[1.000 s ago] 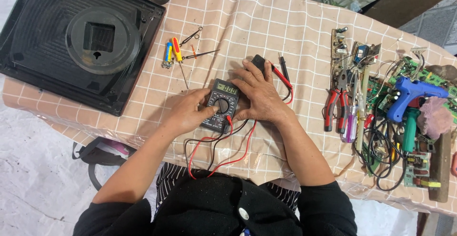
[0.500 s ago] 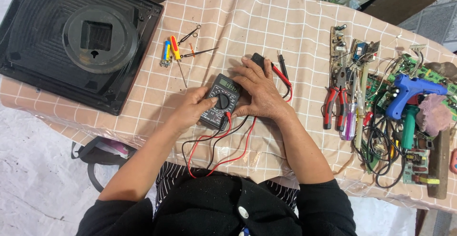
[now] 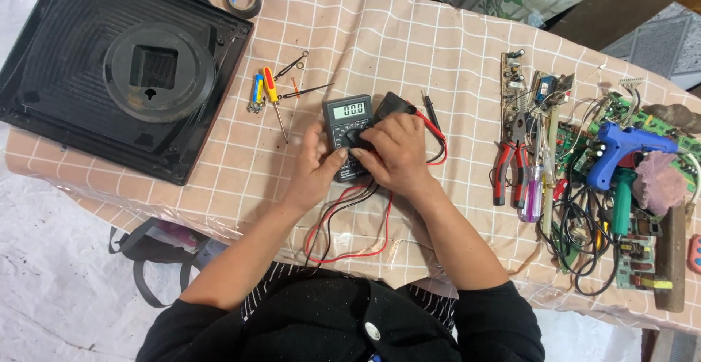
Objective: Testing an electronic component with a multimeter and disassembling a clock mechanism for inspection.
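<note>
Steadying a small dark digital multimeter (image 3: 348,132) on the tabletop (image 3: 409,40), a seated person works with both bare hands. The left hand (image 3: 318,168) grasps the meter's left edge, thumb resting on its face. The right hand (image 3: 391,154) covers the round selector dial, fingers pinched on it. To do this well, I judge the left hand should hold the case flat and firm while the right turns the dial one click at a time, keeping the screen uncovered.

The meter lies near the middle of the checked cloth, slightly toward the near edge. Its long axis runs near to far, tilted a little; the pale screen points to the far side, and the red and black leads (image 3: 350,230) trail off the near end. Small screwdrivers (image 3: 266,92) lie just to the left, pliers (image 3: 507,172) well apart to the right.
</note>
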